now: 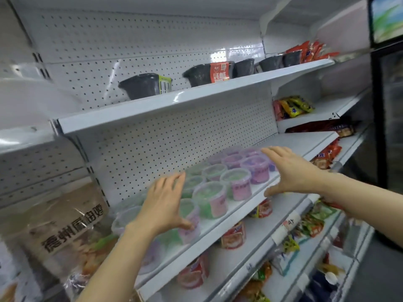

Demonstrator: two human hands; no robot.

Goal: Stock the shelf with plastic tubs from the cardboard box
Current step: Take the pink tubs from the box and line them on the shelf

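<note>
White metal pegboard-backed shelf [218, 234] carries clear plastic tubs with pink labels [237, 186] at centre; left hand [161, 205] at 7 o'clock and right hand [294, 173] at 3 o'clock spread open, holding nothing; black bowls [141, 86] at 11 o'clock

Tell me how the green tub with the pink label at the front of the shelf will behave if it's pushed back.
The green tub looks like thin clear plastic, so probably light and likely to slide easily on the smooth white shelf. It is short with a flat base, so tipping seems unlikely. Neighbouring tubs sit close behind and would probably get nudged.
</note>
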